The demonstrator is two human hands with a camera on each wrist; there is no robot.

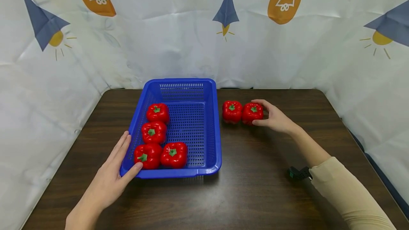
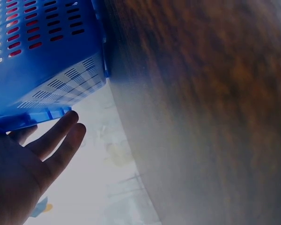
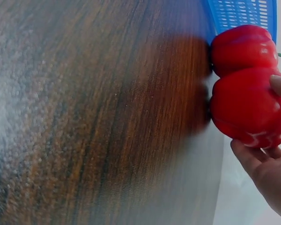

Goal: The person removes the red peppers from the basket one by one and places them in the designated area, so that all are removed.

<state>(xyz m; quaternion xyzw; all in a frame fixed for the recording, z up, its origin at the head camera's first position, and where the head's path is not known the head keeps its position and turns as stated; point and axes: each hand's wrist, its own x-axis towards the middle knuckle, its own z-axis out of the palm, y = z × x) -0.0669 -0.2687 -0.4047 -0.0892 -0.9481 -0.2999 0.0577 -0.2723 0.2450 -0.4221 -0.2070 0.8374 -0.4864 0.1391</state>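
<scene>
A: What does the person wear on the right arm?

B: A long sleeve (image 1: 348, 194) in a pale beige colour. The cloth is smooth and plain, and its cuff ends before the wrist, so the forearm is bare from there to the right hand (image 1: 275, 118).

A: Is there anything beside the cuff?

B: Yes, a small black device (image 1: 298, 173) with a little green mark sits just at the sleeve's end.

A: And the left hand (image 1: 110, 178)?

B: It is bare. No ring, no watch, no sleeve shows there.
</scene>
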